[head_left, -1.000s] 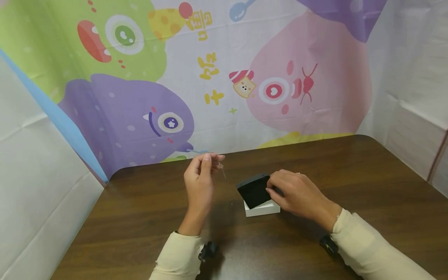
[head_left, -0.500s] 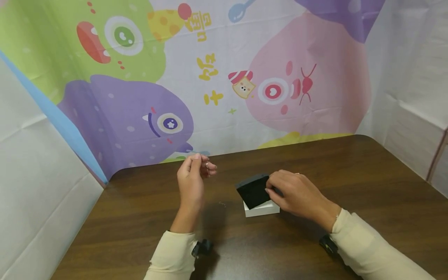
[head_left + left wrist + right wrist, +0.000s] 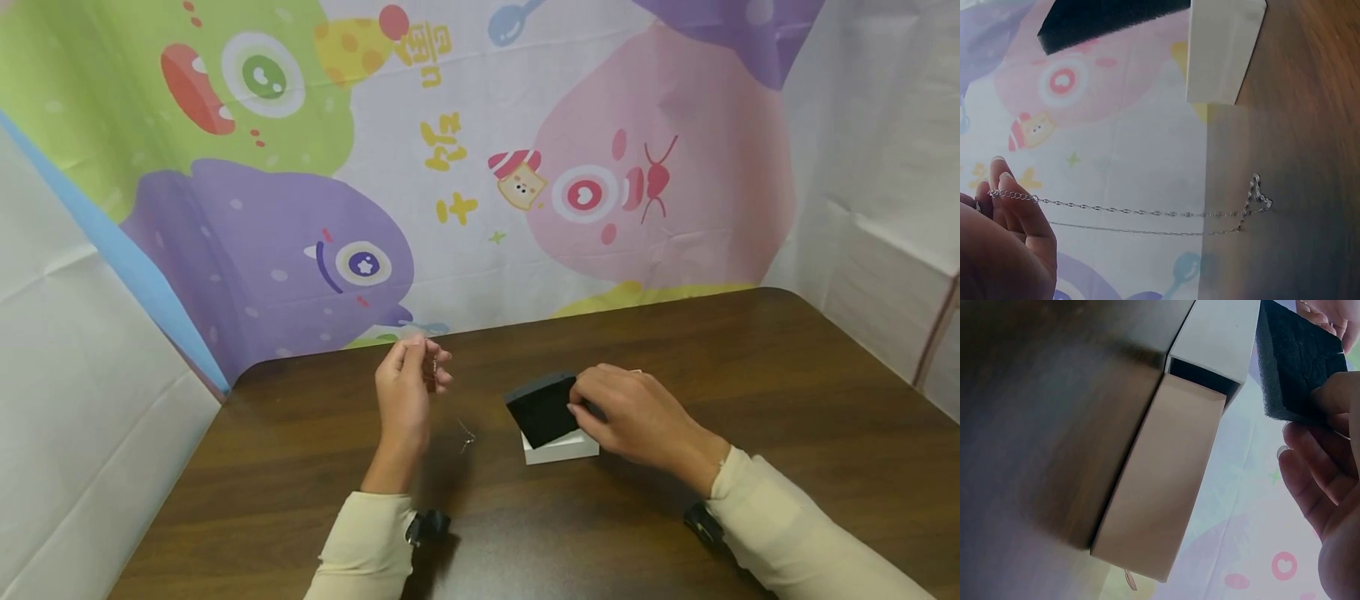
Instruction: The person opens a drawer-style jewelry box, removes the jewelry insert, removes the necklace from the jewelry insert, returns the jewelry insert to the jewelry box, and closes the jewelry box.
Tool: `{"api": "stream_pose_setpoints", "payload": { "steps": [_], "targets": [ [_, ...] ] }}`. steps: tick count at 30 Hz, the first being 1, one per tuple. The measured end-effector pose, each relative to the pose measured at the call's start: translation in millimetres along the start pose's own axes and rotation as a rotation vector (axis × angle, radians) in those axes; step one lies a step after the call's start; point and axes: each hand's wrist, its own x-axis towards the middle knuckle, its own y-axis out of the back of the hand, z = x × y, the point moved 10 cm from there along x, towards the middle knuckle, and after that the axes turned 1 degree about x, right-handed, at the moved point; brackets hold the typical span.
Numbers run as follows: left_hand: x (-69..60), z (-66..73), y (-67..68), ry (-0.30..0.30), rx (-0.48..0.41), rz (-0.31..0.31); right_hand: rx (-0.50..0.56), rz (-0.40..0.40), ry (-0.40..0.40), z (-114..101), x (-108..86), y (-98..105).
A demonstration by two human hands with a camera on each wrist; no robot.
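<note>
A thin silver chain necklace (image 3: 1141,211) hangs in two strands from my left hand (image 3: 405,392), its linked end pinched by the fingertips. Its lower end lies bunched near or on the tabletop, left of a small white box (image 3: 562,452). My right hand (image 3: 637,412) pinches the edge of a black foam pad (image 3: 543,410), which is tilted above the box. In the right wrist view, a pale drawer (image 3: 1163,475) sticks far out of the box's white sleeve (image 3: 1213,344), with a small ribbon tab at its end. The drawer's inside is hidden.
The brown wooden table (image 3: 285,467) ends at a hanging cloth (image 3: 480,283) printed with cartoon monsters. Pale sheets stand at the left and right sides. A small black device (image 3: 427,527) sits at each wrist.
My left hand has moved left and slightly down, away from the box. More of the necklace shows against the table below it. My right hand and the foam pad have stayed in place.
</note>
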Motion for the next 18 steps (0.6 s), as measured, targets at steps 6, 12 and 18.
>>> {"api": "stream_pose_setpoints", "payload": {
  "steps": [6, 12, 18],
  "targets": [
    [1.5, -4.4, 3.1, 0.019, 0.000, -0.001, 0.002, 0.004, -0.001, 0.4, 0.3, 0.2],
    [2.7, -10.1, 5.9, 0.049, 0.012, 0.007, 0.006, 0.006, 0.001, 1.0, -0.4, -0.4],
    [4.1, -15.7, 11.3, 0.066, 0.043, 0.029, -0.003, 0.008, -0.004, 2.1, -0.7, 0.3]
  ]
}}
